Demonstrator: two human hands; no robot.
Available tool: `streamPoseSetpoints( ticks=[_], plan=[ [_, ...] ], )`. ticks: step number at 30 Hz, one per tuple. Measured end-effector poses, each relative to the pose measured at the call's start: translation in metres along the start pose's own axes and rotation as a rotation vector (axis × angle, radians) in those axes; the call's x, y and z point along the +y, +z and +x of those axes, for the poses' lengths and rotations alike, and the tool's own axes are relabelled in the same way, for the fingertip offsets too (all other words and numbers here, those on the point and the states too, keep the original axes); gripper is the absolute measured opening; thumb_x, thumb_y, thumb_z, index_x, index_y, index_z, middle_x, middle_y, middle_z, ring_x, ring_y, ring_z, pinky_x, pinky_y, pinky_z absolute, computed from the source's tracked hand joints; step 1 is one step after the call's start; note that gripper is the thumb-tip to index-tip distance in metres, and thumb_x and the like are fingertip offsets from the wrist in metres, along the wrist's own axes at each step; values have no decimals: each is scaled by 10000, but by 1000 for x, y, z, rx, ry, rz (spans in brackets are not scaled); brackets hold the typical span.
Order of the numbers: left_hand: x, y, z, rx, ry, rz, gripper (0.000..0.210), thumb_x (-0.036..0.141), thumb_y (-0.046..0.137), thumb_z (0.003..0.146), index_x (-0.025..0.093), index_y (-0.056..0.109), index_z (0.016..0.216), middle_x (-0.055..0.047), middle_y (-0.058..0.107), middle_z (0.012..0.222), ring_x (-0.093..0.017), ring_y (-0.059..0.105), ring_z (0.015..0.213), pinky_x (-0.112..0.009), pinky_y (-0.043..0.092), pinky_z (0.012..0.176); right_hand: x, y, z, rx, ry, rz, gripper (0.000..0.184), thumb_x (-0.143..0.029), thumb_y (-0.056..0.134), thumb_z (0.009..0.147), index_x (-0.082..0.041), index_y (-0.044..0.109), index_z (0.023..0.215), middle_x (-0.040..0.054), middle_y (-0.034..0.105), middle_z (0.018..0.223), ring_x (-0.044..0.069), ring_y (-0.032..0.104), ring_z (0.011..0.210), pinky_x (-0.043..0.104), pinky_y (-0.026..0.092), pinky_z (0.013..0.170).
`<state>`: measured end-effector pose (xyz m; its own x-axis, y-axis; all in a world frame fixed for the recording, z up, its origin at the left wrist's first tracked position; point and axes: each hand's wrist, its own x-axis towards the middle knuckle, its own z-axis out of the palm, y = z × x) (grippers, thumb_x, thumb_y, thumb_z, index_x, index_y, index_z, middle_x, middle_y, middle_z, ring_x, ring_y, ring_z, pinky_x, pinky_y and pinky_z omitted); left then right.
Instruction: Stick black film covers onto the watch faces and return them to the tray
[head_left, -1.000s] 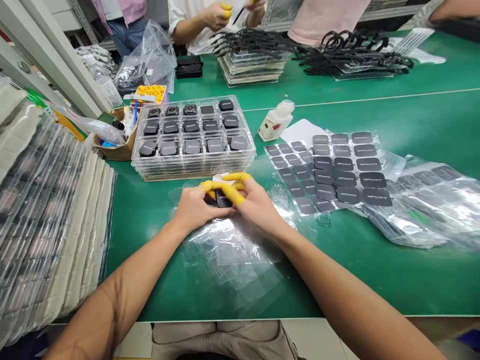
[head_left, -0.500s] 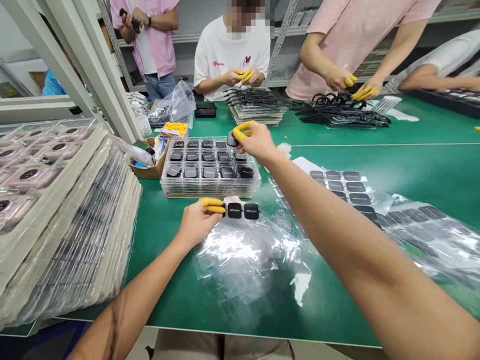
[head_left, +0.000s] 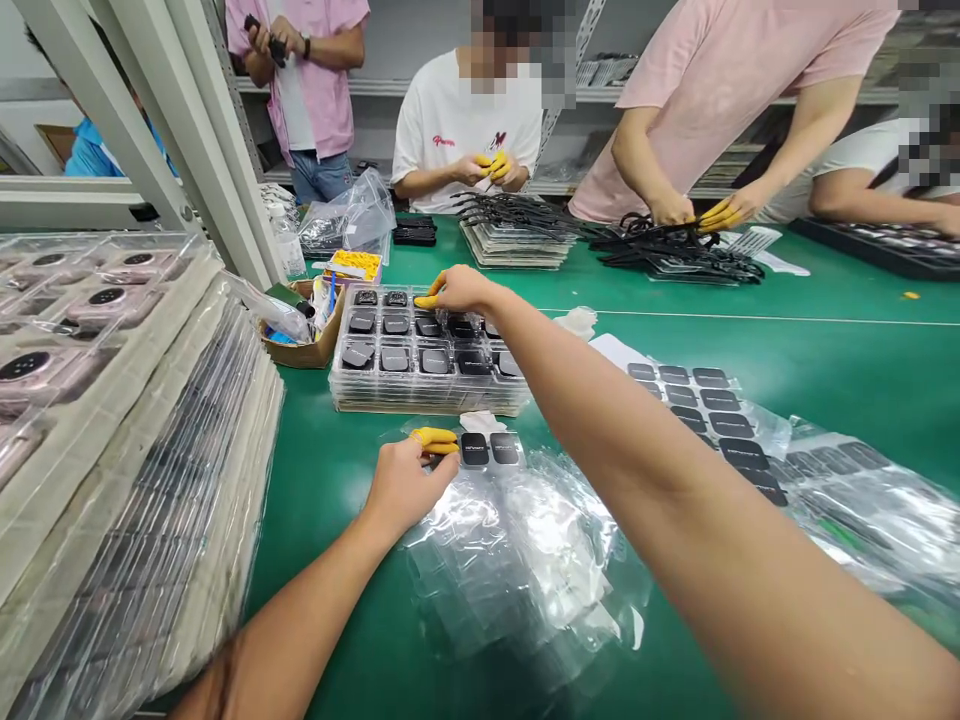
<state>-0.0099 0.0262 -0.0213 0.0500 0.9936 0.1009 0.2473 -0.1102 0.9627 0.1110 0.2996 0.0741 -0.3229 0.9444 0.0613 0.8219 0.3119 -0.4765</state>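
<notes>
My left hand (head_left: 409, 480), with yellow finger cots, pinches the left end of a clear strip of square black stickers (head_left: 474, 449). Two of its stickers show white lettering to the right of my fingers. My right hand (head_left: 457, 290), also in yellow cots, reaches into the back row of a clear plastic tray (head_left: 427, 392). Its fingertips close on a dark watch case there, largely hidden by the hand. Two watch cases (head_left: 365, 298) lie left of it with their backs up. Dark square faces (head_left: 394, 358) fill visible compartments in the nearer rows.
Loose clear film (head_left: 480, 560) covers the table before me. Sticker sheets (head_left: 720, 400) lie at right. A tall stack of trays (head_left: 150, 480) stands at left. Beside the tray is a cardboard box (head_left: 311, 350). Co-workers handle black straps (head_left: 660, 240) across the table.
My right hand has moved left and down from above the tray, where it held a small dark square piece, to the back row. My left hand keeps hold of the strip; the view has shifted slightly.
</notes>
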Motion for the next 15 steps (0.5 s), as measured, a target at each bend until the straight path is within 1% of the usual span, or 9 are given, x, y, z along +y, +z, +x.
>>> streamPoseSetpoints(
  ticks=[2,4,6,7,9,10,11,13,15],
  plan=[
    [0,0,0,-4,-8,3,171,243,730,855,251,774,1021,-74,838,1048,-282,821,945,-438,704,932,-3,0,2,15,17,115,461,-442,986,675,-120,720,870,104,736,888,223,676,847,368,565,834],
    [1,0,0,-5,-22,7,174,252,714,874,231,773,1037,-76,839,1035,-261,824,924,-418,705,916,-7,-2,-5,64,24,232,472,-431,974,699,-148,672,926,70,747,896,175,679,798,325,583,770],
    [3,0,0,-3,-48,14,188,261,709,880,210,771,1050,-77,839,1025,-242,825,905,-404,702,908,-9,-6,-26,122,13,474,467,-426,959,725,-179,632,949,54,754,928,154,706,795,305,603,750],
    [4,-1,0,-6,-63,17,196,268,717,878,204,770,1055,-77,839,1030,-235,824,906,-398,699,909,-9,-8,-43,140,4,638,467,-448,955,726,-189,626,934,54,756,933,158,724,811,311,616,760],
    [6,-1,0,-14,-90,20,230,299,765,855,200,768,1063,-81,839,1060,-236,821,951,-396,686,938,-7,-9,-92,156,-24,966,485,-528,952,700,-200,644,881,60,759,941,185,751,876,342,637,815],
    [7,-1,0,-19,-97,24,282,327,806,830,199,765,1078,-85,837,1080,-245,817,987,-407,676,965,-5,-6,-122,166,-20,1031,512,-592,943,675,-201,658,841,63,760,933,202,753,898,361,643,830],
    [8,-1,0,-23,-101,30,366,358,854,790,199,761,1105,-89,836,1098,-258,811,1021,-427,666,990,-4,-1,-153,222,-16,1031,514,-589,958,643,-201,673,825,62,762,951,207,748,926,362,642,845],
    [8,0,0,-32,-103,42,559,404,941,685,202,748,1169,-92,833,1118,-286,799,1072,-468,647,1031,-3,15,-213,280,89,1001,545,-493,1020,545,-217,711,899,40,771,976,203,743,883,363,645,816],
    [8,0,0,-50,-97,52,688,410,984,609,208,738,1219,-83,837,1102,-299,798,1073,-487,641,1041,-3,35,-257,138,204,1073,540,-504,976,628,-234,745,1035,52,783,984,229,763,854,404,650,805]
  ],
)
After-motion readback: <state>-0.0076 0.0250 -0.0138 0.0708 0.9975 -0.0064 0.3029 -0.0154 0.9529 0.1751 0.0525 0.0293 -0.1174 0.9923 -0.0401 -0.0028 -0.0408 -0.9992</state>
